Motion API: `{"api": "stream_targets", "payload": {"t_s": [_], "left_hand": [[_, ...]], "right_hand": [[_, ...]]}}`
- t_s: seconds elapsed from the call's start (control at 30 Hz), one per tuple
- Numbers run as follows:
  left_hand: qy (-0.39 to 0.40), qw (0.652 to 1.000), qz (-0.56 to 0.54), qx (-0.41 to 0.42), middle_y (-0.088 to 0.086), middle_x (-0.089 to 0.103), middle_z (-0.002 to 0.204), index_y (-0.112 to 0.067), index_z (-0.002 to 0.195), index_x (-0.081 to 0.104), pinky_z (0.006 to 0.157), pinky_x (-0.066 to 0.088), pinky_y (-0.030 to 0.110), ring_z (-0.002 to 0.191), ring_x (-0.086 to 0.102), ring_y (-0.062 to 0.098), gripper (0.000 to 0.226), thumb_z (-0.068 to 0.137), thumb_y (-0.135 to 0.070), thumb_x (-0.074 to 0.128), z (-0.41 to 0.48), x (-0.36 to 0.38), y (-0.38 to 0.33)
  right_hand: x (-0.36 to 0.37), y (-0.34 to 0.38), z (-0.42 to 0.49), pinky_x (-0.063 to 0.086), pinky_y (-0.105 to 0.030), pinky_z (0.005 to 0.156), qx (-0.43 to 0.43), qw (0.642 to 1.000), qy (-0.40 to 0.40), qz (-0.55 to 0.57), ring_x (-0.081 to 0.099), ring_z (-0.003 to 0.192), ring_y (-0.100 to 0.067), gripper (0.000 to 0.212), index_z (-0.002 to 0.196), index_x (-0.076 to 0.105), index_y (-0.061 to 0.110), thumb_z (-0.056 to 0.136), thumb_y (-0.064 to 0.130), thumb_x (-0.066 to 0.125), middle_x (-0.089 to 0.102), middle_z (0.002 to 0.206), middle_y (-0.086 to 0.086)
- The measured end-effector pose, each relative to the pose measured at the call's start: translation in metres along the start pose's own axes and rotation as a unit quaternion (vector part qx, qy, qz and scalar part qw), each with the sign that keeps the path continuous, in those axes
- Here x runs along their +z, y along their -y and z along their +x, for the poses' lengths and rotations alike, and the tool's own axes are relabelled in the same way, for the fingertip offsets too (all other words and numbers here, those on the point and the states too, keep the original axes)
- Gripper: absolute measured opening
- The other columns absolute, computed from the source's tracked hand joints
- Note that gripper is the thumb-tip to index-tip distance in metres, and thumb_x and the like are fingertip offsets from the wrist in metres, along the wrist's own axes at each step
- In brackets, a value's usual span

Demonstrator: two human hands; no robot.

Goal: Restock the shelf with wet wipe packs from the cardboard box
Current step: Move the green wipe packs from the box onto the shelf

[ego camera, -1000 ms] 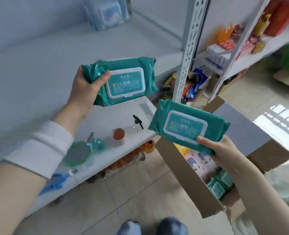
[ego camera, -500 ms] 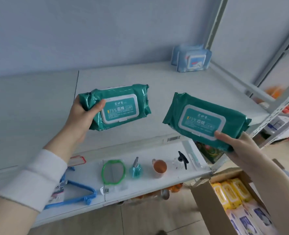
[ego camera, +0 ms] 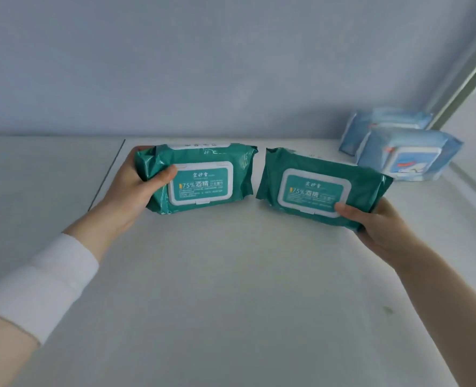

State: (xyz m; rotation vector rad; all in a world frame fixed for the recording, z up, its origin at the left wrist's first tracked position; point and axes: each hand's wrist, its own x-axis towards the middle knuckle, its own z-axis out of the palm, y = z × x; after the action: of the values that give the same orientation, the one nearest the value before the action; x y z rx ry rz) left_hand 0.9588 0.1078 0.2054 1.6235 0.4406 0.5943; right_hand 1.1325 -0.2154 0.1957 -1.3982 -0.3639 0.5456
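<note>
Shelf [ego camera: 231, 289] surface now fills the lower frame, cardboard box gone from view. Left hand [ego camera: 130, 194] grips one green pack [ego camera: 200, 177]; right hand [ego camera: 376, 227] grips another [ego camera: 320, 185], both lowered mid-frame, placement imminent. Blue packs [ego camera: 404, 152] sit upper right.

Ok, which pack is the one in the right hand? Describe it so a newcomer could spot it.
Start at the white shelf under the blue wall. Two teal packs sit mid-shelf, side by side; take the right teal pack, gripped at its near corner by the right hand. Unlike the left teal pack it lies tilted, and the pale blue packs behind it differ in colour.
</note>
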Motion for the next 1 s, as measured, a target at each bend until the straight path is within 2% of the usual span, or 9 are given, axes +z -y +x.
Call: {"api": "stream_targets", "payload": {"t_s": [0.07,0.17,0.3,0.37,0.47,0.67,0.77,0.9,1.0], "left_hand": [[0.004,1.000,0.015,0.014,-0.011,0.062,0.100,-0.036,0.097,0.051,0.076,0.051,0.030,0.095,0.061,0.009,0.040,0.068,-0.030,0.077,0.026,-0.002,0.007],[0.006,0.996,0.073,0.042,-0.015,0.059,0.093,-0.041,0.094,0.051,0.071,0.052,0.019,0.085,0.060,-0.002,0.033,0.071,-0.030,0.071,0.068,-0.008,0.009],[0.014,0.986,0.150,0.075,-0.018,0.056,0.091,-0.040,0.093,0.048,0.069,0.044,0.001,0.076,0.055,-0.018,0.036,0.080,-0.012,0.068,0.117,-0.009,0.008],[0.019,0.982,0.171,0.078,-0.017,0.055,0.092,-0.039,0.093,0.048,0.070,0.042,-0.001,0.075,0.055,-0.019,0.038,0.081,-0.009,0.067,0.135,-0.009,0.011],[0.017,0.980,0.179,0.080,-0.018,0.057,0.095,-0.041,0.094,0.048,0.072,0.043,-0.001,0.077,0.056,-0.020,0.038,0.080,-0.012,0.068,0.153,-0.006,0.018],[-0.004,0.984,0.157,0.081,-0.019,0.057,0.103,-0.044,0.096,0.049,0.074,0.048,0.005,0.096,0.057,-0.002,0.040,0.078,-0.017,0.071,0.161,0.008,0.028],[-0.022,0.987,0.145,0.069,-0.015,0.055,0.112,-0.036,0.111,0.047,0.077,0.048,0.005,0.105,0.055,0.004,0.046,0.078,-0.016,0.071,0.161,0.012,0.030],[-0.055,0.985,0.162,0.025,-0.010,0.043,0.126,-0.022,0.141,0.024,0.080,0.039,0.003,0.110,0.047,0.003,0.077,0.080,-0.018,0.071,0.153,0.019,0.028],[-0.076,0.977,0.195,-0.040,0.001,0.035,0.142,-0.017,0.146,0.002,0.101,0.034,0.020,0.121,0.043,0.012,0.096,0.080,-0.024,0.071,0.139,0.027,0.023]], "right_hand": [[-0.001,0.001,0.038,0.057,-0.024,0.075,0.004,0.999,0.031,-0.014,0.069,0.097,-0.018,0.042,0.111,0.059,0.010,0.070,-0.001,0.059,0.073,0.106,0.000],[-0.002,0.004,0.090,0.057,-0.024,0.079,-0.002,0.997,0.048,-0.053,0.069,0.098,-0.016,0.044,0.113,0.058,0.008,0.070,-0.002,0.060,0.073,0.105,0.003],[-0.004,0.007,0.141,0.054,-0.027,0.089,-0.040,0.991,0.008,-0.130,0.064,0.103,-0.017,0.057,0.123,0.053,0.003,0.068,-0.002,0.068,0.070,0.104,0.008],[-0.007,0.008,0.161,0.052,-0.034,0.095,-0.057,0.983,-0.008,-0.176,0.060,0.111,-0.021,0.061,0.128,0.049,0.005,0.072,-0.006,0.070,0.066,0.116,-0.001],[-0.013,0.010,0.182,0.044,-0.045,0.102,-0.076,0.973,-0.029,-0.217,0.053,0.121,-0.025,0.068,0.132,0.042,0.007,0.072,-0.007,0.072,0.057,0.129,-0.009],[-0.012,0.007,0.197,0.041,-0.043,0.105,-0.075,0.958,-0.134,-0.241,0.052,0.118,-0.019,0.074,0.132,0.032,0.011,0.073,0.004,0.076,0.053,0.126,0.000],[-0.008,0.001,0.196,0.039,-0.036,0.106,-0.068,0.957,-0.154,-0.236,0.049,0.119,-0.017,0.080,0.138,0.022,0.013,0.076,0.002,0.072,0.050,0.134,-0.003],[0.005,-0.001,0.183,0.034,-0.024,0.097,-0.065,0.951,-0.185,-0.241,0.043,0.124,-0.015,0.086,0.144,0.013,0.016,0.079,0.004,0.069,0.041,0.142,0.000],[0.019,0.007,0.161,0.033,-0.030,0.100,-0.031,0.933,-0.222,-0.282,0.035,0.132,-0.021,0.091,0.149,0.005,0.019,0.083,0.016,0.067,0.031,0.150,-0.003]]}}
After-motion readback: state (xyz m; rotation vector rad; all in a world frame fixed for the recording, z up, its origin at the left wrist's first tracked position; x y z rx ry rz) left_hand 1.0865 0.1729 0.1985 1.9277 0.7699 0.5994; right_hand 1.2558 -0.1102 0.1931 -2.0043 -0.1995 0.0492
